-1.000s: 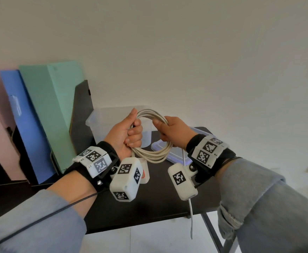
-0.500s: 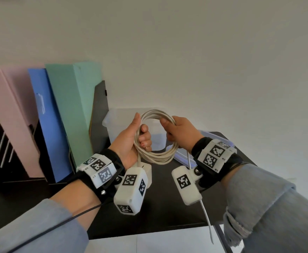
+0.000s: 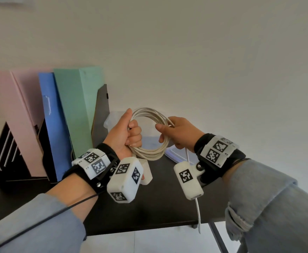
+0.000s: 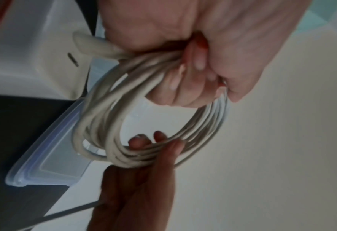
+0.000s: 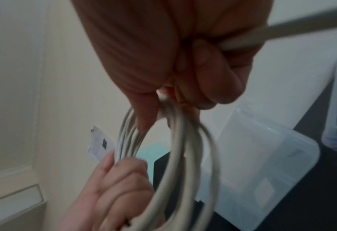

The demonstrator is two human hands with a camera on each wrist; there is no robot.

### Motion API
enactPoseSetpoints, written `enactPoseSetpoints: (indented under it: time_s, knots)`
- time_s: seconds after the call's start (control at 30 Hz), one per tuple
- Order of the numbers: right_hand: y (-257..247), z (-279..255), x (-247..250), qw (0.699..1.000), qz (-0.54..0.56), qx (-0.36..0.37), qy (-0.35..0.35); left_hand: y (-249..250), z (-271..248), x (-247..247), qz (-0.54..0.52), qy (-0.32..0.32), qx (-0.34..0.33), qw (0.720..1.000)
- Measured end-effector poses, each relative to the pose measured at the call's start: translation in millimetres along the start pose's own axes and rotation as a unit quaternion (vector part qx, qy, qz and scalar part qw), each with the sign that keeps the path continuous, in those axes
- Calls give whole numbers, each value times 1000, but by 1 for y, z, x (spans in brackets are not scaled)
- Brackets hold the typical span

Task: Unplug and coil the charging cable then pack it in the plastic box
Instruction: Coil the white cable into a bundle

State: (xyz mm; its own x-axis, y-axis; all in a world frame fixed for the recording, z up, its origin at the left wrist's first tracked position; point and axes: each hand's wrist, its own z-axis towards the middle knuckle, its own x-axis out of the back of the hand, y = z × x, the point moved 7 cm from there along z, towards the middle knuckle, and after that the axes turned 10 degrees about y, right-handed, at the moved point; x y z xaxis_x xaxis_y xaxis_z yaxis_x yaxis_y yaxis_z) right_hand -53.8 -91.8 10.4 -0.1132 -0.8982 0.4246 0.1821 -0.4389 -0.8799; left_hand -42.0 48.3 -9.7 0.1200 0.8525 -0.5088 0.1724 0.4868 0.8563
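Above the dark surface (image 3: 158,207), both hands — left hand (image 3: 124,133), right hand (image 3: 181,133) — clench opposite sides of the coiled cable (image 3: 149,152).

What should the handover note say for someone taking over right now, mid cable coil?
Left hand: grips the left side of the coiled cable, fingers curled round the loops.
Right hand: pinches the right side of the coil; a loose tail hangs below the wrist.
Plastic box: open on the black table, behind the coil. Its lid lies flat beside it.
Done: most of the cable is in loops, held above the table.
Left: wind in the tail, lower the coil into the box.
White block under the left wrist: likely the charger, partly hidden.
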Motion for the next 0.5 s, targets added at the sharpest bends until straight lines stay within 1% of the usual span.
enactPoseSetpoints:
  time_s: [0.13,0.2,0.27,0.3,0.33,0.37,0.43,0.47,0.5]
  knots:
    - [14,-3,19,999,17,-30,-1,15,7,11,-48,41,-23,998]
    - [21,-2,27,999,18,-34,13,22,10,18,-81,55,-31,995]
    - [22,-1,33,998,-32,-8,48,29,13,25,-97,63,-40,992]
    - [21,-1,34,994,-90,15,67,32,14,28,-96,68,-44,992]
    - [19,-2,33,982,-165,38,81,33,15,30,-91,75,-47,992]
    - [17,-4,29,962,-251,60,85,34,15,31,-84,83,-52,992]
    - [9,-9,17,897,-418,122,78,35,15,32,-68,104,-66,990]
    - [4,-12,9,866,-468,161,73,35,14,33,-59,115,-73,989]
    - [-3,-15,2,845,-492,198,68,35,13,33,-48,126,-79,988]
